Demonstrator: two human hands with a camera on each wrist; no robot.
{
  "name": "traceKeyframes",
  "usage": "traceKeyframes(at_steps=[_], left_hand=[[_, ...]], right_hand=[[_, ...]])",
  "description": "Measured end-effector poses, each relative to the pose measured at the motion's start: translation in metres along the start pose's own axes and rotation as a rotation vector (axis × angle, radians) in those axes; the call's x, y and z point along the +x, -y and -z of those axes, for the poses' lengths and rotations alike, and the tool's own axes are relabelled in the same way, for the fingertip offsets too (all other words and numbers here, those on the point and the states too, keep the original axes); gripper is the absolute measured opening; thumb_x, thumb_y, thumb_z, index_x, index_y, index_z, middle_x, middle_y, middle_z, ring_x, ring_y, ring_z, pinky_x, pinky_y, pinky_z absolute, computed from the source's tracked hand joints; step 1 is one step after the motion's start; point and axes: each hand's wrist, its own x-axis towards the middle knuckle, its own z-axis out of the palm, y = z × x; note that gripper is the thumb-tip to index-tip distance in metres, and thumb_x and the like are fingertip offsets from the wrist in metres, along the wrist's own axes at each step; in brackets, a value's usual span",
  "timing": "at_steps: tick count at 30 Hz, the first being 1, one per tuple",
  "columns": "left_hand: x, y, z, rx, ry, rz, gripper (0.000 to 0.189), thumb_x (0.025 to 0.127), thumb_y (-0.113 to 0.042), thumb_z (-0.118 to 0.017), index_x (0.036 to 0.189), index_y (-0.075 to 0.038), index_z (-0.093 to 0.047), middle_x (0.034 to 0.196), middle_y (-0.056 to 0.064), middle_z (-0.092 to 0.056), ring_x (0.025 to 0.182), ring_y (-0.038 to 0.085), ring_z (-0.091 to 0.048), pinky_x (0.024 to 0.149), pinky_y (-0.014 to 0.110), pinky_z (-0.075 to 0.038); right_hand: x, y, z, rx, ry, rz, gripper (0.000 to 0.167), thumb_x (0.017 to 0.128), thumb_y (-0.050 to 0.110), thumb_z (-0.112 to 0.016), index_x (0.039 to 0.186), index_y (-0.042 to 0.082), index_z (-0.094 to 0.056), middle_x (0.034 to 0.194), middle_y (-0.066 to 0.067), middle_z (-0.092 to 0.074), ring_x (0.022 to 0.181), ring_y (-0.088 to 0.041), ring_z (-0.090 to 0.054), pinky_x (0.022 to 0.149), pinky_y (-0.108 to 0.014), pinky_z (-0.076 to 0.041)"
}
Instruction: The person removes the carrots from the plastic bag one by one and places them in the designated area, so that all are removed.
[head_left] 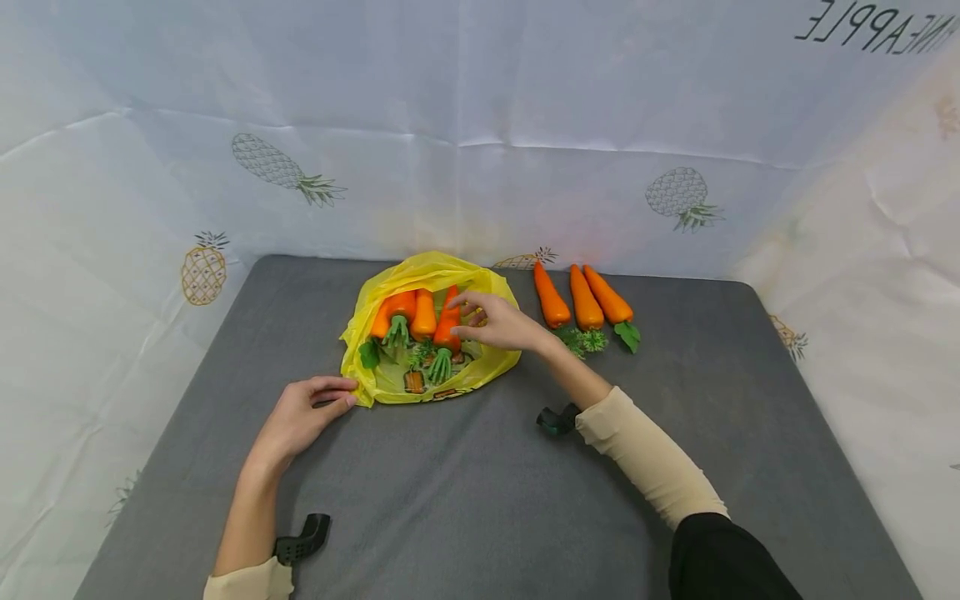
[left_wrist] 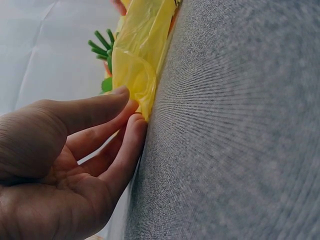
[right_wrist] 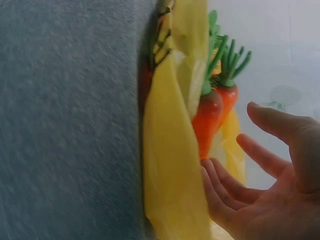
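Note:
A yellow plastic bag (head_left: 491, 292) lies with its mouth spread toward me, several orange carrots (head_left: 424, 315) with green tops inside it. At its near left corner my left hand (head_left: 303, 417) pinches the edge between thumb and fingers; the left wrist view shows the bag film (left_wrist: 137, 65) at the fingertips. Over the bag's right side is my right hand (head_left: 495, 323), fingers spread and slightly bent. Beside its fingertips is the rightmost carrot (right_wrist: 207, 117) in the bag; the right wrist view shows nothing between thumb and fingers. Whether a fingertip touches that carrot is unclear.
Right of the bag, several carrots (head_left: 587, 302) lie side by side on the grey tabletop (head_left: 480, 500), leafy tops toward me. A white cloth (head_left: 450, 100) with pineapple prints hangs behind the table. Each wrist wears a dark camera mount (head_left: 303, 540).

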Motion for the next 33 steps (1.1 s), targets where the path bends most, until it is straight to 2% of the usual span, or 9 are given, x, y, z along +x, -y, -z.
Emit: traceKeyframes(at_steps=[6,11,13,15,17,19,20,26,33], left_hand=[[0.0,-0.001,-0.001,-0.01,0.0,0.005,0.034,0.107,-0.024,-0.072,0.136,-0.006,-0.073,0.13,0.017,-0.077,0.124,0.032,-0.071,0.088,0.017,-0.051],[0.0,-0.001,-0.001,-0.01,0.002,0.002,0.035,0.107,-0.025,-0.072,0.136,-0.006,-0.073,0.13,0.017,-0.077,0.125,0.032,-0.071,0.087,0.018,-0.051],[0.0,-0.001,-0.001,-0.01,0.001,0.002,0.035,0.107,-0.025,-0.072,0.136,-0.006,-0.073,0.13,0.017,-0.077,0.125,0.032,-0.071,0.087,0.018,-0.051],[0.0,-0.001,-0.002,-0.012,0.0,0.004,0.035,0.107,-0.024,-0.072,0.136,-0.006,-0.073,0.13,0.017,-0.077,0.125,0.032,-0.07,0.088,0.017,-0.051],[0.0,-0.001,-0.002,-0.014,0.0,0.007,0.034,0.107,-0.024,-0.072,0.136,-0.006,-0.073,0.131,0.017,-0.077,0.126,0.033,-0.07,0.088,0.017,-0.051],[0.0,-0.002,-0.002,-0.011,0.001,0.011,0.035,0.107,-0.024,-0.072,0.137,-0.006,-0.073,0.131,0.017,-0.077,0.126,0.033,-0.07,0.089,0.019,-0.051],[0.0,-0.002,-0.002,-0.009,0.001,0.013,0.035,0.107,-0.024,-0.072,0.137,-0.006,-0.073,0.131,0.018,-0.077,0.127,0.034,-0.07,0.09,0.02,-0.051],[0.0,-0.002,-0.001,0.0,0.005,0.015,0.036,0.108,-0.025,-0.071,0.137,-0.005,-0.072,0.131,0.018,-0.077,0.129,0.035,-0.068,0.097,0.033,-0.052],[-0.001,-0.002,-0.002,0.005,0.003,0.011,0.035,0.108,-0.025,-0.071,0.137,-0.006,-0.073,0.13,0.017,-0.077,0.129,0.035,-0.068,0.1,0.038,-0.052]], right_hand=[[0.005,-0.007,-0.009,-0.017,0.014,-0.011,0.049,0.107,0.021,-0.071,0.151,0.003,-0.058,0.151,-0.024,-0.06,0.123,-0.039,-0.073,0.105,-0.048,-0.059],[0.009,-0.01,-0.015,-0.009,0.045,-0.025,0.049,0.108,0.023,-0.071,0.152,0.006,-0.058,0.136,-0.018,-0.067,0.102,-0.029,-0.076,0.084,-0.033,-0.058],[0.01,-0.01,-0.016,-0.006,0.052,-0.028,0.049,0.108,0.024,-0.071,0.152,0.007,-0.059,0.117,-0.012,-0.071,0.085,-0.021,-0.072,0.073,-0.028,-0.052],[0.011,-0.009,-0.016,-0.007,0.063,-0.019,0.05,0.107,0.024,-0.071,0.152,0.006,-0.059,0.09,-0.006,-0.067,0.068,-0.014,-0.06,0.065,-0.026,-0.046],[0.011,-0.008,-0.016,-0.011,0.076,-0.009,0.051,0.107,0.024,-0.072,0.153,0.006,-0.059,0.068,0.001,-0.054,0.055,-0.011,-0.045,0.058,-0.026,-0.039],[0.012,-0.008,-0.017,-0.017,0.088,-0.003,0.053,0.107,0.025,-0.072,0.154,0.005,-0.058,0.056,0.003,-0.041,0.049,-0.01,-0.033,0.055,-0.026,-0.034],[0.012,-0.008,-0.017,-0.021,0.091,-0.003,0.054,0.106,0.025,-0.073,0.154,0.005,-0.058,0.056,0.004,-0.039,0.048,-0.01,-0.032,0.055,-0.025,-0.034],[0.011,-0.004,-0.02,-0.084,0.06,-0.016,0.055,0.102,0.028,-0.079,0.147,0.003,-0.06,0.071,0.002,-0.055,0.056,-0.009,-0.043,0.062,-0.025,-0.041],[0.008,0.002,-0.023,-0.158,0.034,-0.042,0.051,0.1,0.03,-0.081,0.14,0.007,-0.062,0.07,0.003,-0.051,0.059,-0.01,-0.041,0.067,-0.026,-0.039]])
